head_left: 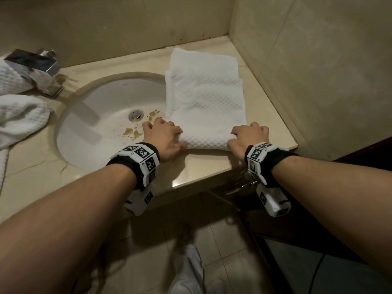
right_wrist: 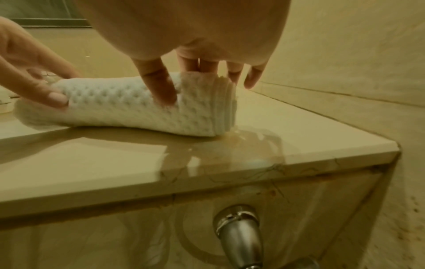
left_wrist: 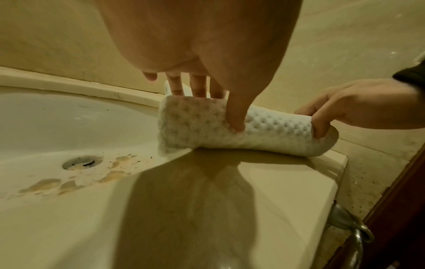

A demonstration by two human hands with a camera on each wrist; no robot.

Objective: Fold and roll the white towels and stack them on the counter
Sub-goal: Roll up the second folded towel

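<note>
A white waffle-weave towel (head_left: 205, 98) lies folded into a long strip on the beige counter (head_left: 203, 168), right of the sink, running away from me. Its near end is turned into a short roll (left_wrist: 271, 134) (right_wrist: 128, 109). My left hand (head_left: 164, 135) grips the roll's left end, thumb (left_wrist: 234, 116) in front and fingers behind. My right hand (head_left: 248, 137) grips the right end the same way, its thumb (right_wrist: 161, 87) pressed into the cloth. The towel's left edge overhangs the basin slightly.
A stained white sink basin (head_left: 101, 115) with a drain (head_left: 135, 115) sits left of the towel. A chrome faucet (head_left: 36, 68) and more loose white towels (head_left: 19, 115) lie at far left. Tiled walls (head_left: 318, 60) close the counter's back and right. A metal bar (right_wrist: 239, 234) projects below the counter edge.
</note>
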